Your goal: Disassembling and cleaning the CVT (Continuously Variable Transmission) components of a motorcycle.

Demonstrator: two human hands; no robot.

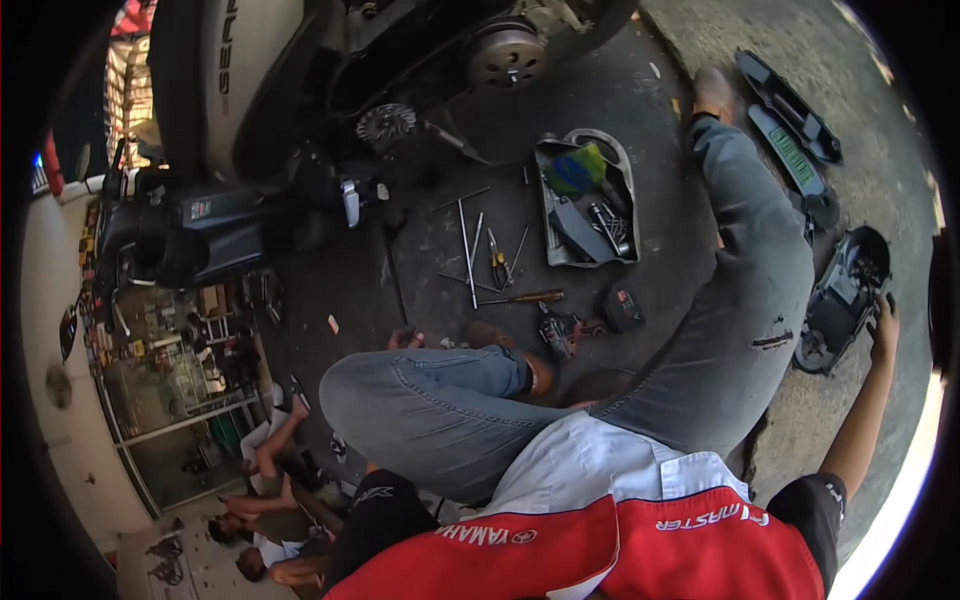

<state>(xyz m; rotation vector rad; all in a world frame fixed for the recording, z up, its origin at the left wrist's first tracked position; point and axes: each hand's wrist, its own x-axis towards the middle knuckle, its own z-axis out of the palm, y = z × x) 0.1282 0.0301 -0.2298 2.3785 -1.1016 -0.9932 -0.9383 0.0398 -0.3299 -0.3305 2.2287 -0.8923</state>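
At the right, my right hand (884, 328) is closed on the outer edge of a black scooter casing cover (832, 305) that lies on the concrete. Small parts sit inside the cover. My left hand (406, 340) shows just beyond my bent left knee, low over the dark floor. Its fingers look curled, but the knee hides most of the hand, and I cannot make out anything in it. In front of me stands a scooter with its drive side exposed, showing a round clutch drum (507, 60) and a finned pulley (386, 126).
A grey tray-like cover (548, 225) holds sockets and a green-yellow packet. Rods, yellow-handled pliers (497, 262), a screwdriver (535, 297), a cordless driver (556, 332) and a battery (622, 306) lie nearby. Long black covers (790, 105) rest at far right. Other people (270, 530) sit at lower left.
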